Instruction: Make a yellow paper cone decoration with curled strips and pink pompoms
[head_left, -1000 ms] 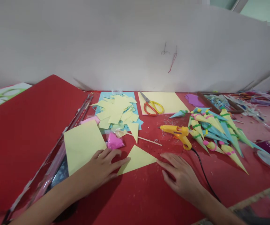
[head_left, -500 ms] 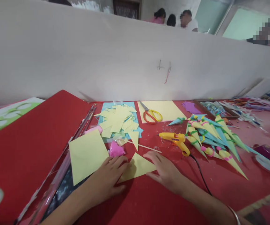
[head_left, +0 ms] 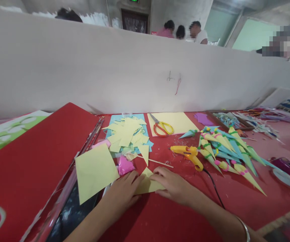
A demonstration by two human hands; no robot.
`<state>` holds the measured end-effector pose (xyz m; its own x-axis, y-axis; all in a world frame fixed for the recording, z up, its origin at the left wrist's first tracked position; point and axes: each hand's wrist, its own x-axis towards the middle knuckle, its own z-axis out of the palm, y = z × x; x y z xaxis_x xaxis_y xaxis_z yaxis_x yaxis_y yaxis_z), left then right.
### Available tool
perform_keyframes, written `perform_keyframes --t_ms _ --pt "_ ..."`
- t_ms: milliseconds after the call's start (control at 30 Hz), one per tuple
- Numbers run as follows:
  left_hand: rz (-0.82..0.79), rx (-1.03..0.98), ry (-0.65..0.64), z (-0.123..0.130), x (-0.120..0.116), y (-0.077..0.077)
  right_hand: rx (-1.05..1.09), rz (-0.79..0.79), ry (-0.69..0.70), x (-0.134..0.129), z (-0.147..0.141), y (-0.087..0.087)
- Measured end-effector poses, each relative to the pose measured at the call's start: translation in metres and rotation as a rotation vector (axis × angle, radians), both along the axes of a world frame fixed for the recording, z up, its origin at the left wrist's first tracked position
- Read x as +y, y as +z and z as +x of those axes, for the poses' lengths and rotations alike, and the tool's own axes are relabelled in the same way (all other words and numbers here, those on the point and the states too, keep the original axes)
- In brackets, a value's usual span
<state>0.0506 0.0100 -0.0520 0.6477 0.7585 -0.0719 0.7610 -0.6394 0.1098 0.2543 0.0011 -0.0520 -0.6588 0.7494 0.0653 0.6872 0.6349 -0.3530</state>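
Note:
A folded sheet of pale yellow paper lies on the red tabletop in front of me, its pointed tip facing away. My left hand grips its left side, fingers closed over the edge. At the right corner, my right hand pinches the paper, its fingertips bent onto the surface. A square yellow sheet is left of my left hand. Just beyond the hands are a bright pink lump in clear wrap, a thin stick and a small yellow paper triangle.
Cut paper pieces are heaped on blue sheets. Scissors rest on a yellow sheet. A yellow glue gun with a black cord lies right, beside decorated paper cones. A red board stretches left; a white partition stands behind.
My right hand has moved left, bringing the paper's right corner inward, and the paper looks narrower. My left hand has shifted slightly right. The camera view has tilted up a little.

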Motion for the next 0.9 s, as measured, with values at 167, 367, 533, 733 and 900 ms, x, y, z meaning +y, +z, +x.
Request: perform_keyframes --t_ms 167,367,533,733,900 --pt "0.093 0.041 -0.009 0.003 -0.002 0.004 -0.122 0.341 0.064 0.003 -0.003 -0.011" --pt "0.454 -0.083 -0.152 0.014 -0.007 0.022 0.053 0.557 0.022 -0.002 -0.008 0.000" --pt "0.622 -0.214 -0.193 0.021 -0.006 0.031 0.192 0.340 -0.079 -0.005 -0.013 0.016" --pt "0.691 -0.255 -0.220 0.008 0.003 0.035 0.366 -0.060 -0.103 -0.003 -0.007 0.030" --pt "0.737 -0.096 -0.151 -0.025 0.011 0.042 0.426 -0.175 -0.181 0.000 0.010 0.038"
